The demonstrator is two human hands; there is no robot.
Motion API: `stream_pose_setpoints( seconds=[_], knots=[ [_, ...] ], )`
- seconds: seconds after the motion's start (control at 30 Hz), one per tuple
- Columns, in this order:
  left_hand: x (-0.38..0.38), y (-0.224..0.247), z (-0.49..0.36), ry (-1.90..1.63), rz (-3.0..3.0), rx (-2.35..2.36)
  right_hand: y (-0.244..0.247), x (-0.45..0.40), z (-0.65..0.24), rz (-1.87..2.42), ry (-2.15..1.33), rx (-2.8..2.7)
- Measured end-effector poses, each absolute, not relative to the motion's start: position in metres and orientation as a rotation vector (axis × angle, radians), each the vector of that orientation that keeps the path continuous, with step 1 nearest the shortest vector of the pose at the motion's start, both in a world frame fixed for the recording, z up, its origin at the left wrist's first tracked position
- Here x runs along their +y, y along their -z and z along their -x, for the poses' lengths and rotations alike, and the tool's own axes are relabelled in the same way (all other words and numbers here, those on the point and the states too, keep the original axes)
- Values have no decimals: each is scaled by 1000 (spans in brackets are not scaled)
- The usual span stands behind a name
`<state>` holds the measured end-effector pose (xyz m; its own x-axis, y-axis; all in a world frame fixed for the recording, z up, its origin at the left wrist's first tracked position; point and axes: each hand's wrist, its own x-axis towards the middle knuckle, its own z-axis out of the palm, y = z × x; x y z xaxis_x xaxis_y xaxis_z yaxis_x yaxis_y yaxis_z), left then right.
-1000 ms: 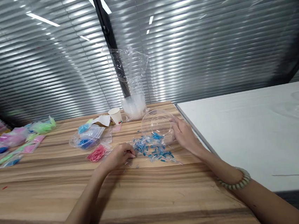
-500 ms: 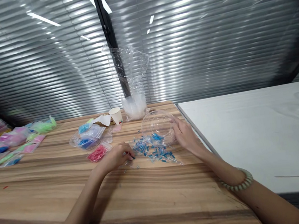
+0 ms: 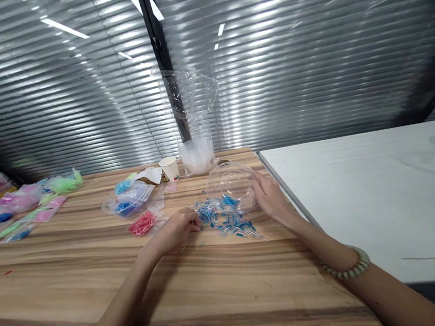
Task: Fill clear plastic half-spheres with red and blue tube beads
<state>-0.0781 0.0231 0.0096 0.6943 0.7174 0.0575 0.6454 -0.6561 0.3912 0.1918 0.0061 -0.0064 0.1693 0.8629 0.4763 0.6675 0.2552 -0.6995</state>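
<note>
My right hand grips the rim of a clear round plastic bowl, which is tilted toward me with some blue pieces in its lower part. Below and left of the bowl, a loose pile of small blue and clear tube-like pieces is spread on the wooden table. At the pile's left edge is my left hand, its fingers curled and closed low over the tabletop. Whatever lies between those fingertips is too small to make out.
Left of the pile lies a bag of red pieces, with a clear container behind it. A paper cup and bagged plastic bowls stand at the back. Colourful bags lie far left; a white table adjoins on the right.
My left hand has shifted slightly right, closer to the pile, with its fingers still curled. My right hand and the bowl stay nearly where they were.
</note>
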Motion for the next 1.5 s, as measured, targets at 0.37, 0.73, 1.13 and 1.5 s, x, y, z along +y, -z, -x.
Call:
stream_pose_setpoints(
  seconds=[0.37,0.73,1.13,1.5],
  knots=[
    [17,-7,67,-746,-2525,990,13,10,-191,1395,-255,-1587],
    [11,-5,62,-1018,-2733,852,7,1,-184,1239,-353,-1785],
    [18,-5,64,-989,-3115,941,8,0,-184,1252,-372,-1761],
    [22,-8,71,-1042,-3084,916,13,6,-187,1269,-331,-1716]
  ],
)
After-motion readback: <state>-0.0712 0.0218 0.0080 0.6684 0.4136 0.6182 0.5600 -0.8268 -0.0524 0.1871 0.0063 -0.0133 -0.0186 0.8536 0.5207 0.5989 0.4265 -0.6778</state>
